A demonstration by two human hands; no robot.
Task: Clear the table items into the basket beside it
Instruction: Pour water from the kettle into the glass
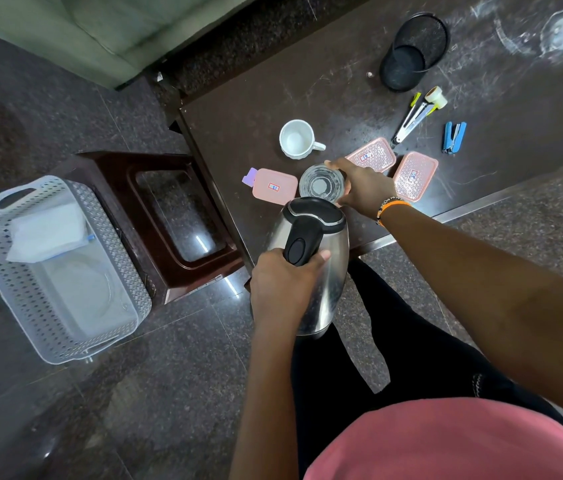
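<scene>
My left hand (278,289) grips the black handle of a steel kettle (321,271), held off the near edge of the dark table (238,98). My right hand (363,185) wraps around a clear glass (320,183) standing on the table just beyond the kettle. A white mug (296,138) stands behind the glass. Three pink containers lie around it: one at the left (275,187), one behind my right hand (375,155) and one at the right (415,176). The white perforated basket (24,282) sits on the floor at the left, holding a folded white item.
A dark brown stool (155,216) stands between the basket and the table. Farther back on the table are a black mesh holder (411,50) lying on its side, a tape roll (436,97), a cutter (410,121) and a blue stapler (453,137).
</scene>
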